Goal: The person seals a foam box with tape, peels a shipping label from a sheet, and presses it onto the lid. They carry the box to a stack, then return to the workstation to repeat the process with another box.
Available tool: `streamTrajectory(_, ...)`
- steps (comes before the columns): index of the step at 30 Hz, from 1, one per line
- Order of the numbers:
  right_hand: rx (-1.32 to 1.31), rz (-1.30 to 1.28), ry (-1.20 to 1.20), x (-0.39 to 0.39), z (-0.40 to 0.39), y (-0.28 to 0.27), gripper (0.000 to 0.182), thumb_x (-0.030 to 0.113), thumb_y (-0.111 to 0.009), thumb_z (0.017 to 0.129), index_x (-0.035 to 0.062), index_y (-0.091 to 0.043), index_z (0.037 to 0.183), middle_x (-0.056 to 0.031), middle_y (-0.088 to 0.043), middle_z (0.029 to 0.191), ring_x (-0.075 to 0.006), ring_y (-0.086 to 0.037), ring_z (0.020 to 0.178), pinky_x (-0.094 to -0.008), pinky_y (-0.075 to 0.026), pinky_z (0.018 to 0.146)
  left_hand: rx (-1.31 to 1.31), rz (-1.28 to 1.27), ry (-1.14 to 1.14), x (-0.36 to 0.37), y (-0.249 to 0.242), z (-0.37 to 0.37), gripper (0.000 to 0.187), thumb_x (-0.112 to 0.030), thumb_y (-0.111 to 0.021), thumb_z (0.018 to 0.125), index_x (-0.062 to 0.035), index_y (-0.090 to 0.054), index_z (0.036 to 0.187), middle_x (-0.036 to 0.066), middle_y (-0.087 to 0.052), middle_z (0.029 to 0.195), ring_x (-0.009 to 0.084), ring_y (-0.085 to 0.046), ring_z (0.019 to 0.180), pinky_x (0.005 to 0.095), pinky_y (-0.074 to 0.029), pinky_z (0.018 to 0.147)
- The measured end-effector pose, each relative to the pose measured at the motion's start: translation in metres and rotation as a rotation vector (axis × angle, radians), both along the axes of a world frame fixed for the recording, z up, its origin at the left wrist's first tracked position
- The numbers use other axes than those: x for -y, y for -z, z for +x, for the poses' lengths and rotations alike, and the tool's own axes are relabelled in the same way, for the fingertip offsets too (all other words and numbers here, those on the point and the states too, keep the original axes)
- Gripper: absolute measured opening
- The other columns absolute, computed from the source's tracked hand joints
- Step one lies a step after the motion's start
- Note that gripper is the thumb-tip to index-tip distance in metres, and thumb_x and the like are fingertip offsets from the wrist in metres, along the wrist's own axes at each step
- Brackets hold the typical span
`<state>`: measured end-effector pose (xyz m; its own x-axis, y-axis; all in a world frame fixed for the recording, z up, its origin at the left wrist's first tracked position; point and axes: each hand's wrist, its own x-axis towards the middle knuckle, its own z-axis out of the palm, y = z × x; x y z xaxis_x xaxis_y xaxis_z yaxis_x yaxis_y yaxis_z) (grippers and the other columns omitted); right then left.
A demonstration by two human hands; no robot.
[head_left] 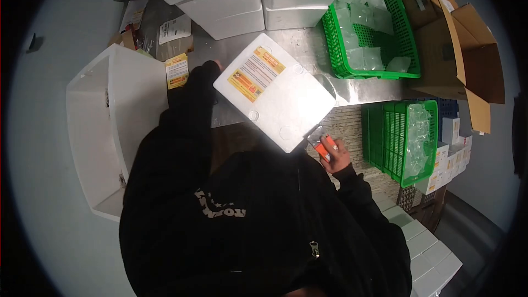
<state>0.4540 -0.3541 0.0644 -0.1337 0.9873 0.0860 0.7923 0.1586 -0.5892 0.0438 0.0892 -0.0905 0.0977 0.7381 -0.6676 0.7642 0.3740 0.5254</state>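
Observation:
A white foam box [300, 96] with a yellow-and-white printed label [256, 74] on its lid is tilted over the edge of the metal table. My right hand [338, 158] is closed around the orange handle of a tape dispenser [320, 144], whose head meets the box's lower right edge. At the box's left side, only a sliver of my left hand [219, 65] shows past the black sleeve; its fingers are hidden behind the box.
Stacked white foam boxes [223, 14] line the table's back. A green basket [344, 69] holds clear ice packs; another green crate [389, 137] stands lower right. Open cardboard boxes [440, 66] are at right. A yellow leaflet [177, 71] and an open foam box [140, 82] lie left.

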Motion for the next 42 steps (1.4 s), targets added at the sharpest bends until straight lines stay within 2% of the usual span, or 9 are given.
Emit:
streamTrajectory(6,-0.153,0.11,-0.006,0.001,0.007,0.056,0.07,0.024,-0.074,0.073,0.0273,-0.053,0.139,-0.0148,-0.048,0.097,-0.0331,-0.057,0.074,-0.0415,-0.051,0.061,-0.042,0.417,0.317,0.075,-0.142,0.07,0.06,-0.055,-0.051,0.094,-0.0006,-0.058,0.118,0.022,-0.068,0.103,0.0431,-0.063,0.097,0.0459,-0.049,0.087)
streamTrajectory(13,-0.049,-0.064,-0.039,0.058,0.049,0.116,0.08,0.024,-0.071,0.076,0.0378,-0.038,0.147,-0.0173,-0.051,0.11,-0.0345,-0.063,0.08,-0.0425,-0.055,0.067,-0.292,1.473,0.366,0.133,-0.184,0.116,0.037,-0.037,-0.059,0.094,-0.0043,-0.064,0.11,0.021,-0.064,0.09,0.038,-0.062,0.085,0.0455,-0.049,0.08)
streamTrajectory(17,0.123,-0.427,0.026,0.018,0.02,0.048,0.07,0.023,-0.066,0.08,0.0318,-0.042,0.144,-0.021,-0.055,0.121,-0.0375,-0.066,0.085,-0.0448,-0.056,0.072,0.522,0.197,0.036,0.274,-0.193,0.192,0.032,-0.03,-0.055,0.098,-0.0014,-0.069,0.092,0.013,-0.069,0.083,0.0211,-0.066,0.075,0.0327,-0.049,0.07)
streamTrajectory(19,0.165,-0.367,0.032,-0.013,-0.006,0.032,0.052,0.021,-0.064,0.08,0.0155,-0.057,0.131,-0.0171,-0.066,0.098,-0.0356,-0.066,0.084,-0.0439,-0.056,0.072,0.448,-0.053,0.207,0.331,-0.193,0.231,0.06,-0.048,-0.036,0.104,0.0055,-0.058,0.123,0.016,-0.063,0.118,0.0212,-0.061,0.104,0.0375,-0.048,0.092)
streamTrajectory(22,0.547,-0.592,-0.227,-0.062,-0.054,0.057,0.036,0.019,-0.064,0.083,0.0147,-0.067,0.119,-0.0171,-0.067,0.113,-0.0327,-0.068,0.093,-0.0392,-0.056,0.077,0.394,0.093,0.009,0.344,-0.153,0.254,0.059,-0.048,-0.035,0.103,0.0037,-0.058,0.119,0.023,-0.062,0.116,0.0322,-0.059,0.109,0.0387,-0.044,0.092)
streamTrajectory(28,0.242,-0.946,0.019,-0.019,0.005,0.11,0.034,0.018,-0.064,0.083,0.0145,-0.07,0.117,-0.0183,-0.068,0.109,-0.0348,-0.067,0.092,-0.0407,-0.055,0.079,0.219,0.162,0.175,0.336,-0.092,0.281,0.07,-0.052,-0.027,0.103,0.0073,-0.048,0.132,0.03,-0.05,0.134,0.0422,-0.044,0.129,0.0414,-0.031,0.11)
streamTrajectory(31,-0.025,-0.455,0.109,0.034,0.056,0.047,0.055,0.021,-0.069,0.075,0.018,-0.062,0.129,-0.0193,-0.066,0.098,-0.0393,-0.066,0.085,-0.0457,-0.055,0.072,0.141,0.138,0.132,0.346,-0.009,0.273,0.071,-0.056,-0.028,0.102,0.0063,-0.057,0.122,0.026,-0.06,0.12,0.0387,-0.056,0.114,0.0415,-0.041,0.1)
streamTrajectory(37,-0.181,-0.049,0.16,0.07,0.092,-0.06,0.076,0.014,-0.074,0.069,0.0332,-0.051,0.139,-0.0136,-0.054,0.099,-0.0333,-0.063,0.078,-0.041,-0.055,0.068,0.865,-0.484,-0.258,0.351,-0.183,0.302,0.053,-0.047,-0.05,0.1,0.0027,-0.064,0.108,0.007,-0.066,0.098,0.0115,-0.059,0.079,0.0252,-0.047,0.071)
streamTrajectory(42,-0.225,0.147,0.096,0.041,0.097,-0.095,0.074,0.015,-0.073,0.071,0.0349,-0.05,0.139,-0.0124,-0.055,0.102,-0.0329,-0.064,0.083,-0.0414,-0.056,0.07,0.778,-0.053,-0.063,0.337,-0.239,0.321,0.023,-0.02,-0.066,0.093,0.0026,-0.068,0.098,0.003,-0.068,0.084,0.0093,-0.06,0.071,0.0231,-0.048,0.066)
